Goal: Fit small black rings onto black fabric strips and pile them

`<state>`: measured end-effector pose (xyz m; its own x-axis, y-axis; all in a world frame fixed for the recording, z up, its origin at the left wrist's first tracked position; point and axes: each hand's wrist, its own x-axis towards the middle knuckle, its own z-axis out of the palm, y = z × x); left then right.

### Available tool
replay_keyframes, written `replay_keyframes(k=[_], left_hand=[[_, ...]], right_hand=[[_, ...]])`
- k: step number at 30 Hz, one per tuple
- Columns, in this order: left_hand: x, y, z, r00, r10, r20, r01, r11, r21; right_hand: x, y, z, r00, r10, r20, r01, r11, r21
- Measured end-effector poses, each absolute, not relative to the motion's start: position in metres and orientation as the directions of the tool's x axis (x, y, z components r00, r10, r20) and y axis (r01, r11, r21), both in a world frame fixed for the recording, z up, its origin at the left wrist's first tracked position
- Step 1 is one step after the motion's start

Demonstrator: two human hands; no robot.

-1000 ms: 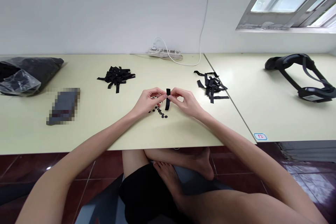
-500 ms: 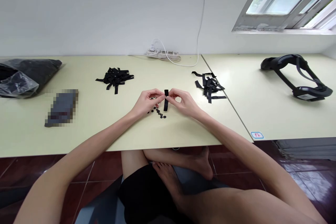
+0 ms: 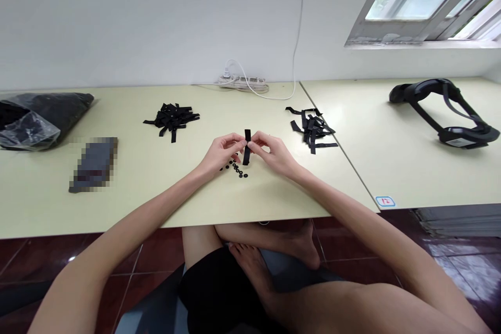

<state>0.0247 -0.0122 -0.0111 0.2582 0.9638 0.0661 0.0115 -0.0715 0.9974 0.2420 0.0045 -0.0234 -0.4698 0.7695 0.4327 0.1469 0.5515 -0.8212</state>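
A short black fabric strap (image 3: 247,154) stands nearly upright between my hands, above the table. My left hand (image 3: 226,150) pinches it from the left, thumb and fingertips near its middle. From the other side my right hand (image 3: 269,150) pinches the same strap, its thumb close to the left one. Whether a small part sits under the fingertips is hidden. Several small black round pieces with holes (image 3: 237,168) lie on the table just below my left hand, some of them covered by it.
Black strap piles lie at left (image 3: 172,117) and right (image 3: 312,129). Farther left are a dark plastic bag (image 3: 50,117) and a blurred dark flat object (image 3: 95,162). A power strip (image 3: 245,82) sits by the wall; a black headset (image 3: 450,109) rests at right.
Both hands stay pinched on the strap. Its upper end has risen slightly and it leans a little differently. The camera view has shifted slightly.
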Motion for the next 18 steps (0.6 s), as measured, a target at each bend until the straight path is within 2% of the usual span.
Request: replay_keyframes(k=[3,7,10,18], left_hand=[[0.0236,-0.0119,-0.0092,0.238,0.971,0.019,-0.048,-0.008,0.999],[0.0191,-0.0099,-0.0104,0.251,0.966,-0.065,-0.111,0.095,0.989],[0.0191,-0.0103,-0.0115,0.278,0.960,-0.044,-0.113,0.078,0.990],[0.0235,-0.0165,-0.0052,0.316,0.945,0.083,-0.028,-0.079,0.997]], right_hand=[[0.2453,0.0058,-0.0208,-0.445,0.767,0.462,0.119,0.563,-0.818],[0.2489,0.0064,-0.0204,-0.430,0.672,0.603,0.138,0.709,-0.691],[0.2486,0.0043,-0.0209,-0.472,0.606,0.641,0.145,0.770,-0.621],[0.2453,0.0018,-0.0181,-0.377,0.694,0.614,0.135,0.697,-0.704]])
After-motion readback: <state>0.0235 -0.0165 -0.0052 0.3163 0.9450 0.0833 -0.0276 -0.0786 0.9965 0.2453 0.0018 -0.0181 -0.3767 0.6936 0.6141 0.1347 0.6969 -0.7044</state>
